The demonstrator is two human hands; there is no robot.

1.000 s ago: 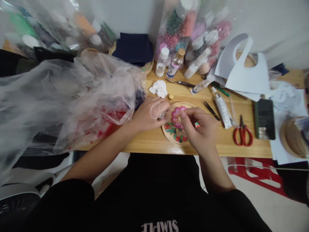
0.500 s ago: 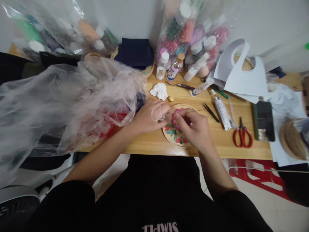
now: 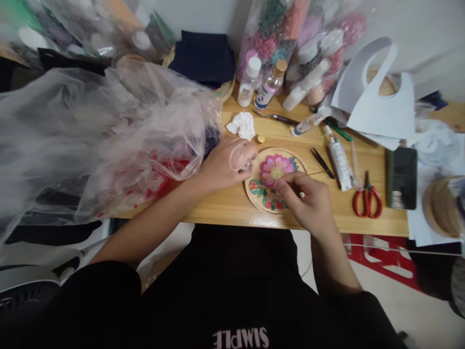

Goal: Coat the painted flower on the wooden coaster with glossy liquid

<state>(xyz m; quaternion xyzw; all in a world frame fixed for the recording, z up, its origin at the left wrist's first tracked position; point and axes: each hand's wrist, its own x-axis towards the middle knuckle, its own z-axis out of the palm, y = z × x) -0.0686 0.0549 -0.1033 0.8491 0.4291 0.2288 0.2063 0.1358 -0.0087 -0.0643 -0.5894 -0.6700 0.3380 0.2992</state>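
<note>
In the foreground a soft black shirt (image 3: 232, 281) with upside-down white lettering meets the front edge of a smooth, pale-grained wooden table (image 3: 218, 215); near that edge lies a round wooden disc (image 3: 257, 202), bearing a glossy pink flower (image 3: 271, 167) with a yellowish centre and, below it, small red and green motifs; the right hand (image 3: 308, 196) stands in the way of the disc's lower right part, its thumb and forefinger pinched together on a thin dark rod (image 3: 315, 172), which runs out towards the tweezers; the left hand (image 3: 228, 165), at the disc's left side, is curled round a clear round-rimmed piece (image 3: 241, 160), the fingertips mostly hidden; a crinkled, see-through plastic bag (image 3: 138, 126) bulks up on the left, crowding the space beside that forearm; well apart on the right lie red-handled scissors (image 3: 367, 193) and a dark, glossy rectangular device (image 3: 402, 174); between them and the disc are slim black tweezers (image 3: 321, 162) and a whitish tube (image 3: 339, 160); past the disc sit a small gold cap (image 3: 260, 139) and a crumpled white tissue (image 3: 242, 125); farther back stand a white-capped bottle (image 3: 249, 82) and a gold-capped bottle (image 3: 269, 86), near curved white paper shapes (image 3: 385, 106) and folded dark blue cloth (image 3: 203, 60); farthest, against the wall, clear bags of jars (image 3: 269, 29) show pink and teal contents
</note>
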